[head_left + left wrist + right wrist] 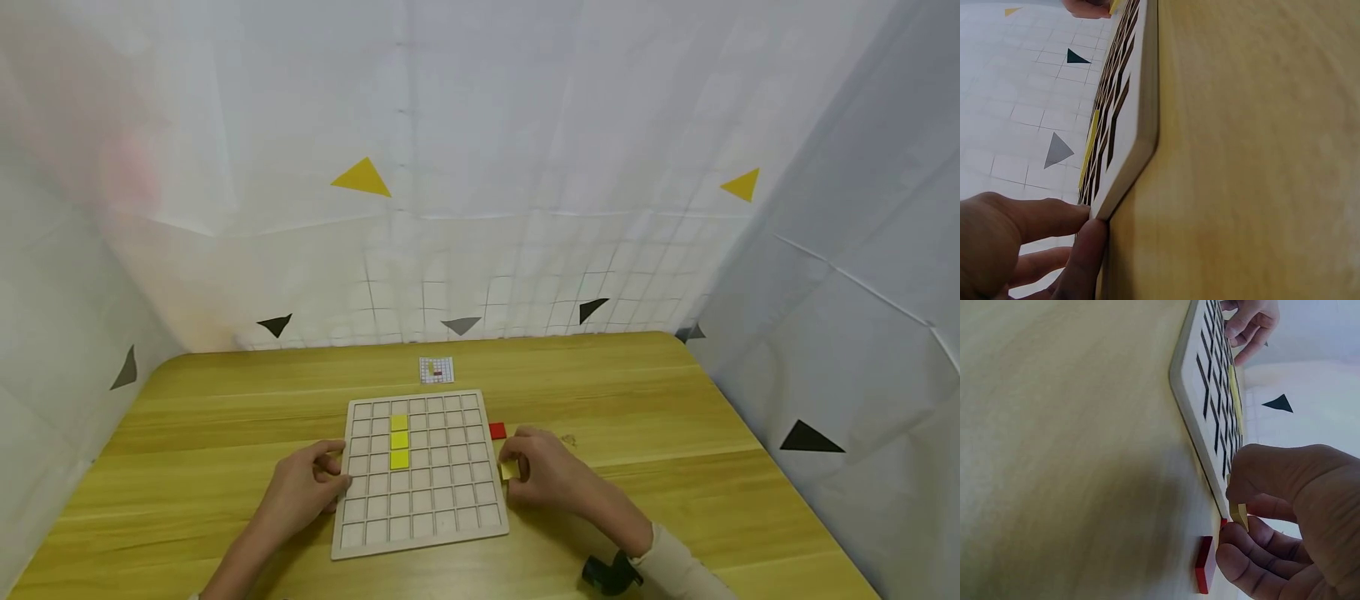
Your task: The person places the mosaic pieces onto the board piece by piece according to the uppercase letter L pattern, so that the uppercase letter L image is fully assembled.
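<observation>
A pale wooden grid board [442, 479] lies on the table between the hands. Three yellow square tiles [400, 439] fill a short column in its cells. At the board's left edge, my left hand [303, 483] grips the rim; the left wrist view shows its fingertips [1088, 240] right at the edge. My right hand [551, 471] pinches another yellow tile [1239, 517] between thumb and fingers, just beyond the board's right edge. Close by those fingers lies a red tile [1205, 565], with a bit of red also showing beside the board.
Behind the board lies a small printed card [437, 370] with a grid and coloured cells. The wood-grained table [637, 400] ends at a white sheet wall [487, 167] with yellow, black and grey triangles. Near the right sleeve is a dark object [611, 575].
</observation>
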A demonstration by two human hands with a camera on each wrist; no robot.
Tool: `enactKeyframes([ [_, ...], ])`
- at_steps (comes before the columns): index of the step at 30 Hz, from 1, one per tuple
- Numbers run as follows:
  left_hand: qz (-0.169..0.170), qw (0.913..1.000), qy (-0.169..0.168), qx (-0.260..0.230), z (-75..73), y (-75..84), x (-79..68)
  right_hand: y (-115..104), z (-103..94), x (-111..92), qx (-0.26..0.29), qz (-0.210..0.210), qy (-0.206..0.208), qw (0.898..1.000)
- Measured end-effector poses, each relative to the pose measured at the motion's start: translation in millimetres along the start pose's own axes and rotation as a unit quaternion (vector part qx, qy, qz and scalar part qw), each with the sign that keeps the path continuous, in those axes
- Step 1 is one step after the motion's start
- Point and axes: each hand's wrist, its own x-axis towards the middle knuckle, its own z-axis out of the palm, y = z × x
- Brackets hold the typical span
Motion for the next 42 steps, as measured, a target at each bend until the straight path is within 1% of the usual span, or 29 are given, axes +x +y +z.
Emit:
enactKeyframes([
  [8, -0.001, 1.0000, 0.000, -0.003, -0.1, -1.6, 0.1, -2, -0.3, 3, 0.006, -0.001, 0.003, 1.000],
  [16, -0.002, 1.0000, -0.002, -0.007, -0.6, -0.6, -1.9, -8, 2.4, 9, 0.008, -0.016, 0.006, 1.000],
  [24, -0.002, 1.0000, 0.001, -0.007, 1.2, -2.6, -0.1, -15, 4.3, 16, 0.009, -0.018, 0.001, 1.000],
  [28, 0.001, 1.0000, 0.002, -0.006, 1.4, -3.0, 0.3, -17, 5.4, 19, 0.018, -0.020, -0.003, 1.000],
  [37, 0.002, 1.0000, 0.002, -0.005, 0.6, -1.9, -0.2, -21, 7.7, 26, 0.027, -0.033, -0.004, 0.999],
  [42, 0.003, 1.0000, 0.004, -0.005, -0.2, -1.6, 0.4, -24, 9.2, 31, 0.023, -0.049, -0.007, 0.999],
])
